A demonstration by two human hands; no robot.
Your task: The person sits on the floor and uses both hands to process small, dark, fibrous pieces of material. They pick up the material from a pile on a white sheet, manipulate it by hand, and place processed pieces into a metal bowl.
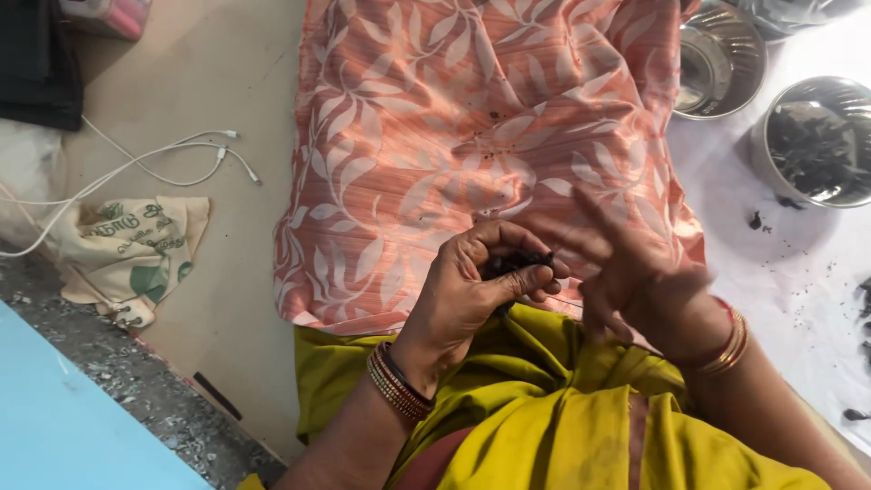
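The left hand (476, 286) pinched a small dark clump (515, 264) over the lap, on the peach leaf-print cloth (454, 118); the right hand (635, 272) was spread, fingers loose and blurred beside it. Bits could have slipped from that light pinch onto the cloth, missing the steel bowl of dark pieces (817, 141) well apart.

Peach leaf-patterned cloth (472, 118), olive-yellow garment (562, 408)
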